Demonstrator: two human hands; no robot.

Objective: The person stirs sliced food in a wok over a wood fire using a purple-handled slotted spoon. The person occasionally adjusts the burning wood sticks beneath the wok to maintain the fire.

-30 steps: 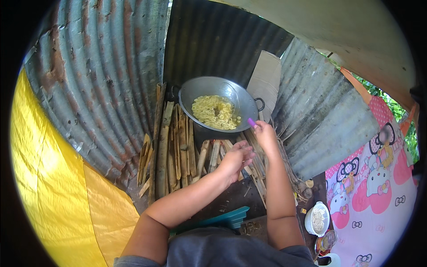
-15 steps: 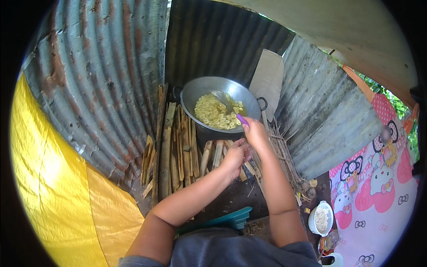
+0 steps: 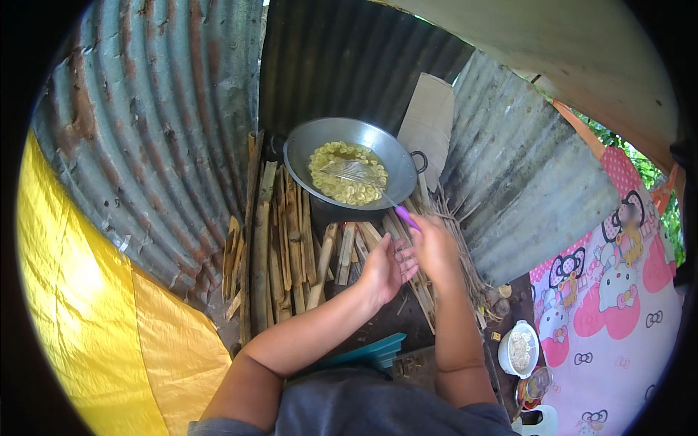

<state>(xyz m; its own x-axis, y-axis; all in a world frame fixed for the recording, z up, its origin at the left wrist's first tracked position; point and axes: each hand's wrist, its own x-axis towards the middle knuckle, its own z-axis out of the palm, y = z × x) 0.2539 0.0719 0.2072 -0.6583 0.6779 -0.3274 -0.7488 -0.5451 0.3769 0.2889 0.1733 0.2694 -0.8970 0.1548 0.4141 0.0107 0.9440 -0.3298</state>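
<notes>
My right hand (image 3: 436,251) is closed around the purple handle of a slotted turner (image 3: 354,171). The turner's metal head lies over the middle of a wide metal wok (image 3: 297,158), among thin round yellow slices (image 3: 350,193) in oil, which look like banana. Beside the right wrist, my left hand (image 3: 389,269) is held palm up with its fingers loosely spread and nothing in them. Both hands are on the near side of the wok, above the firewood.
Split firewood (image 3: 283,240) lies left of and below the wok, thin sticks (image 3: 458,247) to its right. Corrugated metal sheets (image 3: 153,145) and a cardboard piece (image 3: 427,127) stand around. At lower right are a white tub (image 3: 503,356) and a teal object (image 3: 371,352).
My right hand has drawn back toward me, and the turner's head now lies flatter and plainly visible over the slices. The left hand's fingers have spread more.
</notes>
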